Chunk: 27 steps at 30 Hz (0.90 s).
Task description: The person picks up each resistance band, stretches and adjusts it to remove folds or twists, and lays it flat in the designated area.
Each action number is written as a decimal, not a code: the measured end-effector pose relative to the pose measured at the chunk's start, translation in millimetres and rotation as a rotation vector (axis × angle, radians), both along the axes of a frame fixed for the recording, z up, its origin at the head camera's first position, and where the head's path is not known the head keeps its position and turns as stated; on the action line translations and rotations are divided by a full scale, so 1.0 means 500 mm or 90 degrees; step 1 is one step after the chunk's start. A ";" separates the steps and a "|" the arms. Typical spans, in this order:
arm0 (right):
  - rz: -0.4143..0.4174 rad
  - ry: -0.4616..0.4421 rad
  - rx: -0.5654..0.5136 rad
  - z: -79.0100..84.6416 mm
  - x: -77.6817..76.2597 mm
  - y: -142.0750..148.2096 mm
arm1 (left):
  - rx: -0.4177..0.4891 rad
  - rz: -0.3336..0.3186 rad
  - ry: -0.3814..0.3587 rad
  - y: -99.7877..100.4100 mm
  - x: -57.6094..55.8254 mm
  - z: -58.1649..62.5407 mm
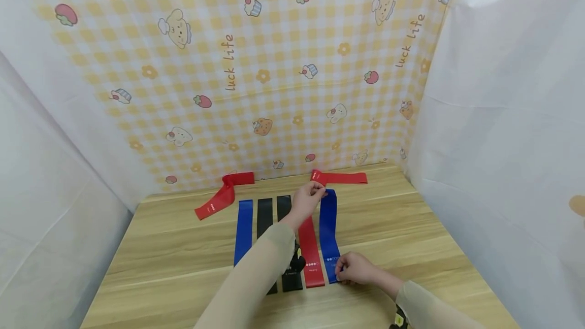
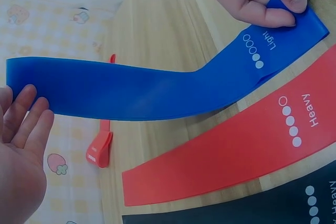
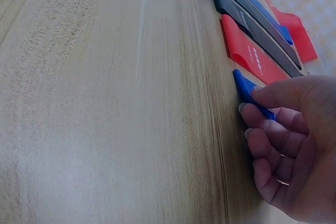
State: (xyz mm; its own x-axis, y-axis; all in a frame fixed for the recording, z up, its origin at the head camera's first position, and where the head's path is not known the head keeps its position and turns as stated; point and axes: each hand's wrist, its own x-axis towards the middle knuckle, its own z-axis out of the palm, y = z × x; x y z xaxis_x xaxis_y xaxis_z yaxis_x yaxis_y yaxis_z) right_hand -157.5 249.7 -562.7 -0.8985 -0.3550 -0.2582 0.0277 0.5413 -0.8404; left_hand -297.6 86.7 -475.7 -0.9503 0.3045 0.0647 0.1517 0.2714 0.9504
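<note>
A blue resistance band [image 1: 328, 217] printed "Light" stretches front to back at the right end of a row of bands. My left hand [image 1: 308, 199] grips its far end, which is raised off the table in the left wrist view. At the near end, my right hand [image 1: 358, 268] pinches the band's edge between thumb and index finger, low over the wood. Beside it lies a flat red band [image 2: 226, 150] marked "Heavy". Left of that are two black bands [image 1: 265, 217], partly hidden by my left forearm, and another blue band [image 1: 244, 232].
One twisted red band [image 1: 217, 202] lies at the table's back left. A folded red band [image 1: 347, 178] is at the back, beyond my left hand. The wooden table [image 1: 402, 227] meets a checked cloth [image 1: 283, 90] behind and white sheets [image 1: 502, 141] at the sides.
</note>
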 end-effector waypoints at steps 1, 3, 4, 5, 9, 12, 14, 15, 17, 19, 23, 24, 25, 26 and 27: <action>0.000 0.002 -0.002 0.000 0.000 0.000 | 0.001 -0.002 0.001 0.000 0.000 -0.002; 0.003 0.004 -0.005 -0.001 0.000 0.001 | 0.004 -0.005 0.001 -0.001 0.000 -0.006; 0.004 0.005 -0.006 -0.001 0.000 0.001 | 0.002 -0.005 0.000 -0.001 0.001 -0.008; 0.006 0.007 -0.007 -0.001 0.000 0.001 | -0.001 -0.005 0.000 -0.002 0.002 -0.010; 0.008 0.007 -0.008 0.000 -0.001 0.002 | -0.012 -0.004 -0.010 -0.008 0.008 -0.021; 0.007 0.006 -0.003 0.001 -0.001 0.002 | -0.028 0.002 -0.021 -0.012 0.015 -0.032; 0.007 0.006 0.003 0.002 0.000 0.003 | -0.036 0.005 -0.030 -0.013 0.020 -0.042; 0.006 0.006 0.006 0.002 0.000 0.003 | -0.041 0.007 -0.034 -0.013 0.022 -0.046; 0.006 0.005 0.012 0.002 -0.001 0.003 | -0.047 0.012 -0.037 -0.013 0.025 -0.057; 0.006 0.004 0.016 0.002 -0.001 0.003 | -0.037 0.017 -0.041 -0.013 0.029 -0.068; 0.008 0.003 0.018 0.002 -0.002 0.004 | -0.008 0.035 -0.067 -0.016 0.042 -0.095; 0.008 0.002 0.017 0.002 -0.003 0.004 | -0.003 0.041 -0.083 -0.018 0.045 -0.102; 0.008 0.002 0.017 0.001 -0.003 0.004 | 0.002 0.043 -0.095 -0.019 0.049 -0.110; 0.008 0.003 0.016 0.002 -0.003 0.005 | 0.003 0.045 -0.106 -0.020 0.051 -0.118; 0.008 0.003 0.016 0.002 -0.003 0.005 | 0.008 0.045 -0.117 -0.021 0.053 -0.125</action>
State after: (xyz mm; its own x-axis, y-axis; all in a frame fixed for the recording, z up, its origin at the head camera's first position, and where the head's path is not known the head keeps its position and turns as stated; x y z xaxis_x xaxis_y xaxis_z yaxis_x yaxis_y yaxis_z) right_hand -158.8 252.1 -561.8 -0.8952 -0.3597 -0.2631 0.0173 0.5619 -0.8270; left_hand -271.1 76.0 -538.4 -0.9656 0.2365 -0.1085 -0.0436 0.2639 0.9636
